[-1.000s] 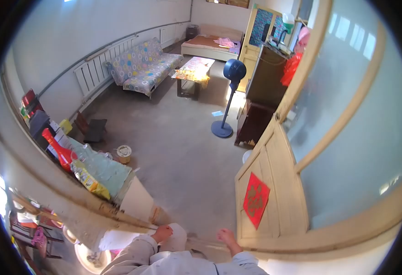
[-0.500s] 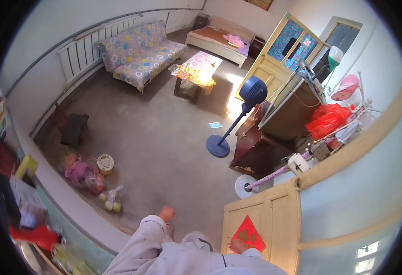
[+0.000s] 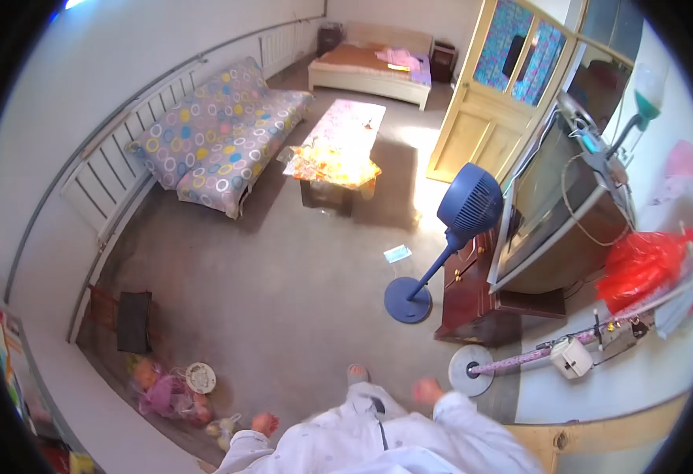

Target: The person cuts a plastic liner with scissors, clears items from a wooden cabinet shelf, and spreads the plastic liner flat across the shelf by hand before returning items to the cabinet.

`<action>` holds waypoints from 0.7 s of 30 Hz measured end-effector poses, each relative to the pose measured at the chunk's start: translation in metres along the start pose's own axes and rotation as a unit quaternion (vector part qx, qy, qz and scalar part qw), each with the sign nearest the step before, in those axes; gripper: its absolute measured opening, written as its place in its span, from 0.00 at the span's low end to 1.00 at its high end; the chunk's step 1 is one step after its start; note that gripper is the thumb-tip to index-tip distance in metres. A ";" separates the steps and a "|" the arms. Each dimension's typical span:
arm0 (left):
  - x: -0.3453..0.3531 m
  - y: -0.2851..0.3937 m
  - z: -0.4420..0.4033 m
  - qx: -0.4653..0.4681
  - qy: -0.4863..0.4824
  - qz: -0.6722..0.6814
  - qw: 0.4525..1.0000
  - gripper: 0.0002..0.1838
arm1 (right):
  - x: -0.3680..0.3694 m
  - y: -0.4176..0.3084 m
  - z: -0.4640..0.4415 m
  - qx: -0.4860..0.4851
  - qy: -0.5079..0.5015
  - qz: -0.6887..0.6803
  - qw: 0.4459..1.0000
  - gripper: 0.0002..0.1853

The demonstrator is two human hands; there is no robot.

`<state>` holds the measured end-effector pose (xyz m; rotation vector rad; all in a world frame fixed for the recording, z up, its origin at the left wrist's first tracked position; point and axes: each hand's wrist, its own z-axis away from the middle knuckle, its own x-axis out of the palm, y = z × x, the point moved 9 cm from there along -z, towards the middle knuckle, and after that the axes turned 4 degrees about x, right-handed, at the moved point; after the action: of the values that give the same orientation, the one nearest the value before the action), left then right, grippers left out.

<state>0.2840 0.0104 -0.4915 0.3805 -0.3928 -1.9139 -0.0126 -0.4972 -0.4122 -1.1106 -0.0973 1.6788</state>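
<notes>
My left hand (image 3: 265, 424) hangs low at the bottom of the view, beside my light-coloured jacket (image 3: 331, 434). Its fingers look curled, and what they hold, if anything, is too small to make out. To the right of my body, my right hand (image 3: 427, 391) is blurred, its fingers unclear. A slippered foot (image 3: 357, 373) shows between the hands on the grey floor. Near my left hand lie plastic bags (image 3: 169, 393) and a round white-topped object (image 3: 200, 378). The round white base (image 3: 471, 370) of a coat stand is close to my right hand.
A blue fan (image 3: 407, 300) stands before a dark red cabinet (image 3: 467, 288) bearing a television (image 3: 556, 213). Further off are a patterned sofa (image 3: 228, 142), a low table (image 3: 342, 134), a bed (image 3: 370, 75) and a door (image 3: 489, 118). A small chair (image 3: 135, 322) stands at the left.
My body has moved forward through the doorway into the room. The fan, sofa and table appear nearer, the door with the red paper has left the view, and both hands have swung.
</notes>
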 end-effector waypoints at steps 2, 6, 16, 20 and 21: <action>-0.019 0.038 0.004 0.010 0.037 -0.068 0.997 0.08 | -0.016 0.026 -0.101 0.244 0.019 -0.386 0.889 0.07; -0.005 0.136 -0.007 0.062 0.054 -0.167 0.983 0.08 | -0.122 -0.098 -0.241 0.208 0.018 -0.378 0.902 0.07; 0.132 0.512 -0.145 0.381 -0.078 -0.604 0.696 0.08 | -0.247 -0.224 -0.579 0.226 0.030 -0.461 0.858 0.08; 0.184 0.699 -0.209 0.273 -0.072 -0.153 0.947 0.06 | -0.292 -0.257 -0.657 0.251 0.042 -0.519 0.816 0.10; 0.218 0.744 -0.190 0.204 -0.042 -0.047 0.977 0.06 | -0.297 -0.261 -0.674 0.263 0.049 -0.520 0.811 0.11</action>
<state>0.9037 -0.4724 -0.3496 0.5978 -0.8430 -1.9414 0.6441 -0.9174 -0.4642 -0.5141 -0.1317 0.5779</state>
